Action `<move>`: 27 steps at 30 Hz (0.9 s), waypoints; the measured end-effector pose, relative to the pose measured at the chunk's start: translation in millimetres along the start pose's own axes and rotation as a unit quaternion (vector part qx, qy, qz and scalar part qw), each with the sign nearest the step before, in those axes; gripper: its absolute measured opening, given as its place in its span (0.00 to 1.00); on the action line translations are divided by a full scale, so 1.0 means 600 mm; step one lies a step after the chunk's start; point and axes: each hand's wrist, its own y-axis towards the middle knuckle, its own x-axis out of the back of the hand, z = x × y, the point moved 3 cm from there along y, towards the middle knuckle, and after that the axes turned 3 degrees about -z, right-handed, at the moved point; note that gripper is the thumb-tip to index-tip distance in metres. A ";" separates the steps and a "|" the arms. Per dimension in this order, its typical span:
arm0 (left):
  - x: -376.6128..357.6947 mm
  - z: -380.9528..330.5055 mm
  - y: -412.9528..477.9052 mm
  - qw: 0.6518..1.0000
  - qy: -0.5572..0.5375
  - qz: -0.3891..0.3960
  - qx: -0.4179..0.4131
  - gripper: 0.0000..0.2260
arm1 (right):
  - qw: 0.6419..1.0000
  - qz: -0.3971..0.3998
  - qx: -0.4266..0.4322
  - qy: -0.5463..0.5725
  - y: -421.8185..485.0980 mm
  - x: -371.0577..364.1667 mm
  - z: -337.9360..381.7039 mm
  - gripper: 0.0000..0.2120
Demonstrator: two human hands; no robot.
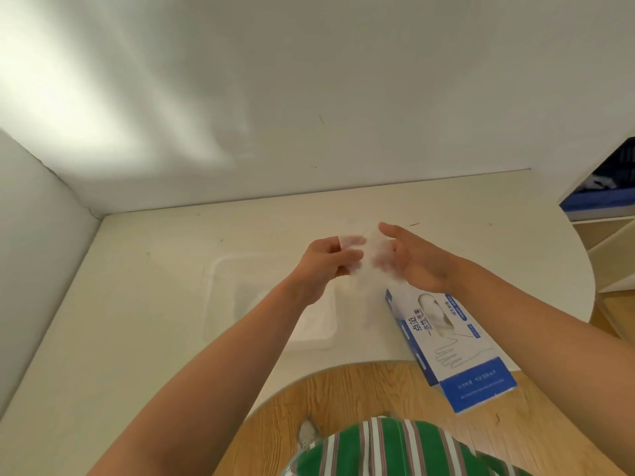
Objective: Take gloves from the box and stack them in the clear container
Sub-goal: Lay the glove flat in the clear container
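Note:
A thin translucent glove hangs in the air between my two hands, above the table. My left hand pinches its left edge with curled fingers. My right hand holds its right side, thumb up and fingers partly behind the film. The white and blue glove box lies flat on the table under my right wrist, its near end over the table's edge. The clear container sits on the table below my left forearm, with pale gloves inside it, partly hidden by the arm.
The cream table meets white walls at the back and left. Its curved front edge runs above a wooden floor. Shelving with a blue item stands at the far right.

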 end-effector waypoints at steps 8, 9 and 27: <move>0.081 -0.011 -0.050 0.999 0.006 0.032 0.015 0.04 | 0.994 0.095 -0.021 -0.057 0.025 -0.053 0.031 0.11; 0.095 -0.009 -0.056 0.999 0.010 0.027 0.018 0.03 | 0.995 0.082 -0.003 -0.064 0.033 -0.059 0.037 0.05; 0.226 0.009 -0.091 0.989 0.112 -0.061 0.077 0.15 | 0.912 -0.014 0.247 -0.328 0.108 -0.218 0.081 0.11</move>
